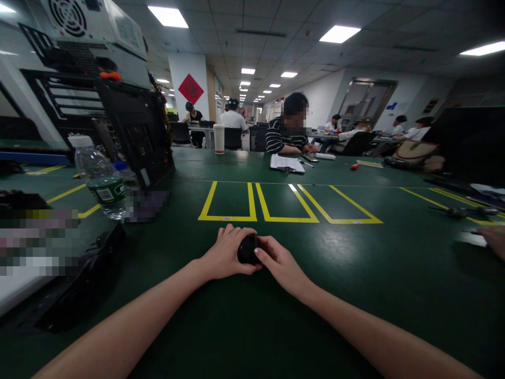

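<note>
A small black rounded object (247,249) is held just above or on the green table (252,326), in front of me. My left hand (226,252) wraps around it from the left, thumb below and fingers over the top. From the right, my right hand (282,263) grips its right side between thumb and fingers. The fingers cover much of it, so its exact kind cannot be made out. Just beyond my hands, yellow tape outlines (227,218) mark three open-sided boxes on the table.
At left stand a computer case (136,126) with a power supply (98,26) and a water bottle (105,192). A white cup (219,139) and clipboard (287,163) lie farther back, near a seated person (288,126). Another person's hand (495,239) reaches in at right.
</note>
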